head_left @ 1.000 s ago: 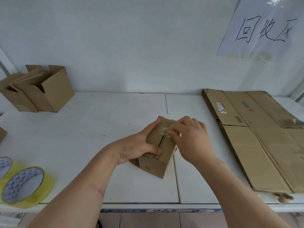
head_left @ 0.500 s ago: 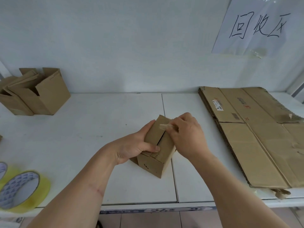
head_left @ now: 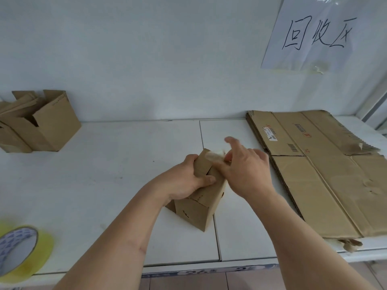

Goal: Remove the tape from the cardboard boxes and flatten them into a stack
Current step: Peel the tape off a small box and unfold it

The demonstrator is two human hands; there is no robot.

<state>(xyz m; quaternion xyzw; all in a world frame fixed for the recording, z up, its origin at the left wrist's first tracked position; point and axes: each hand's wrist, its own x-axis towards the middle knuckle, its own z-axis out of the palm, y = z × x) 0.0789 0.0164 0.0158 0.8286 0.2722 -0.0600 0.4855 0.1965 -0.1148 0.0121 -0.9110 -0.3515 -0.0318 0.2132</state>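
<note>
One step in hand: peeling the tape strip off the top seam of the small cardboard box, judged from the loose end lifted at the box's far top edge.
Landmark: the small cardboard box, standing on the white table near the middle of its front half.
Left hand: curled round the box's left top flap, thumb lying across the near side of the top; it braces the box against the pull.
Right hand: over the box's right top edge, thumb and a bent finger pinching the lifted tape end, index finger raised clear; motion blur hides the exact contact.
Tape state: partly lifted at the far end; how much remains stuck along the seam cannot be told.
Technique: pull low and along the seam, toward the box's near end, at a steady pace; a steep or jerked pull is likely to tear the strip or strip the liner paper.
Bracing: keep the left grip on the flap, not on the seam, so the tape path stays free.
Destination: flattened cardboard stack, to the right of the box.
Waiting items: open boxes, far left of the box against the wall.
Unrelated item: yellow tape roll, near left of the box at the table edge.
</note>
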